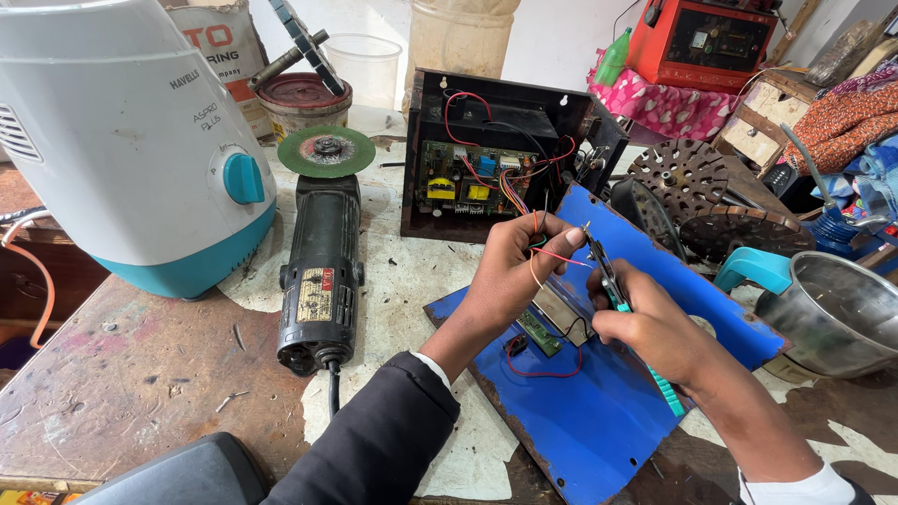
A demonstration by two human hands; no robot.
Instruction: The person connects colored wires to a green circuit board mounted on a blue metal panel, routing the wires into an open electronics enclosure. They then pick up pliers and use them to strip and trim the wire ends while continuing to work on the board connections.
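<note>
My left hand [510,271] pinches several thin coloured wires [547,251] that run from the open black electronics case [440,201] with its green circuit board [465,178]. My right hand [645,327] grips a teal-handled cutter tool [617,295], its tip close to the red wire near my left fingers. Both hands hover over a blue metal panel [608,411] lying on the bench, which carries a small green board [540,332] and a red wire loop.
A black angle grinder [320,271] with a green disc lies to the left. A white and teal mixer base [131,140] stands at far left. A steel bowl [837,313], perforated metal discs [697,182] and a red box [702,42] sit at the right.
</note>
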